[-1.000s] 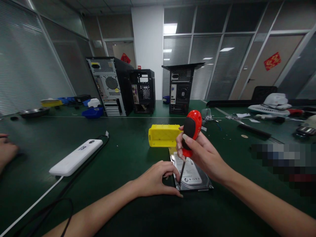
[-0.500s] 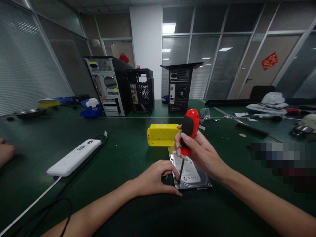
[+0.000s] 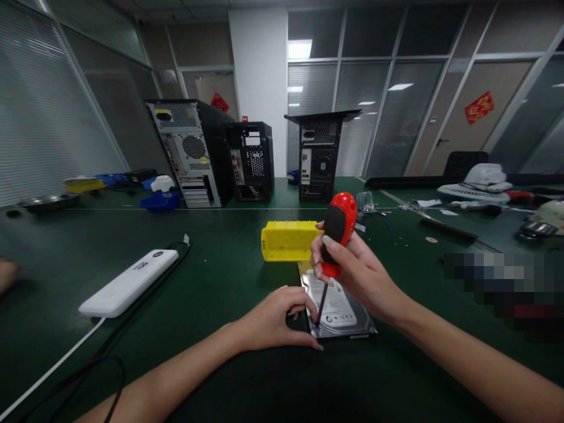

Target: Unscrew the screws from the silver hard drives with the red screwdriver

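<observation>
A hard drive (image 3: 339, 311) with a white label lies flat on the green table in front of me. My left hand (image 3: 284, 317) grips its near left corner, thumb along the front edge and fingers curled over the side. In my right hand (image 3: 348, 258) is a screwdriver (image 3: 343, 214) with a red and black handle. It leans slightly, its shaft pointing down to the drive's near left corner beside my left fingertips. The exact contact of the tip is hard to make out. Just behind the drive, a yellow plastic bin (image 3: 288, 242) is partly covered by my right hand.
A white power strip (image 3: 132, 282) with cables lies to the left. Computer cases (image 3: 211, 153) stand at the back. A blue tray (image 3: 160, 201) and a metal bowl (image 3: 50, 202) sit back left. Another person's hand (image 3: 7, 275) shows at the left edge.
My hands, the screwdriver and the drive keep the same arrangement. The whole view has shifted slightly, and the other person's hand shows less at the left edge.
</observation>
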### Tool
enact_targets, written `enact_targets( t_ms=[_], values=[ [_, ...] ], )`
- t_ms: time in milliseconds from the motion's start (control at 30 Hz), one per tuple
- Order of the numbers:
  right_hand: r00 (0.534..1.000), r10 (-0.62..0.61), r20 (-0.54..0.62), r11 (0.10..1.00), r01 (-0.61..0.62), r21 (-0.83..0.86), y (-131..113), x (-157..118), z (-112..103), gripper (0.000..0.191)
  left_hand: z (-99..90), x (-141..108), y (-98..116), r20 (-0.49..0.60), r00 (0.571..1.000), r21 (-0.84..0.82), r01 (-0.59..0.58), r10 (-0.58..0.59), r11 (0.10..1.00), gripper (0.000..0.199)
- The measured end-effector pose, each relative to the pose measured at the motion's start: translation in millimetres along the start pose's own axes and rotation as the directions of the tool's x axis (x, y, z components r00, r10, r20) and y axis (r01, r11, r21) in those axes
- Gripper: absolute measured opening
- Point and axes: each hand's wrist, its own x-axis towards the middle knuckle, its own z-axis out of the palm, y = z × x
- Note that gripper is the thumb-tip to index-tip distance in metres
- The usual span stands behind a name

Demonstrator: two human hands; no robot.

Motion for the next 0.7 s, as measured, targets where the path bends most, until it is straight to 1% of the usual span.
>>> enact_targets(
  t_ms=[300,700],
  values=[
    [1.0,-0.017,0.022,1.0,0.017,0.005,1.9,0.5,-1.9,0.025,0.7,0.9,0.6,-0.006,1.0,-0.021,-0.011,0.011,1.0,0.033],
    [1.0,-0.014,0.011,1.0,0.013,0.012,0.7,1.2,1.0,0.027,0.8,0.6,-1.9,0.002,1.0,-0.027,-0.023,0.023,0.999,0.033]
  ],
)
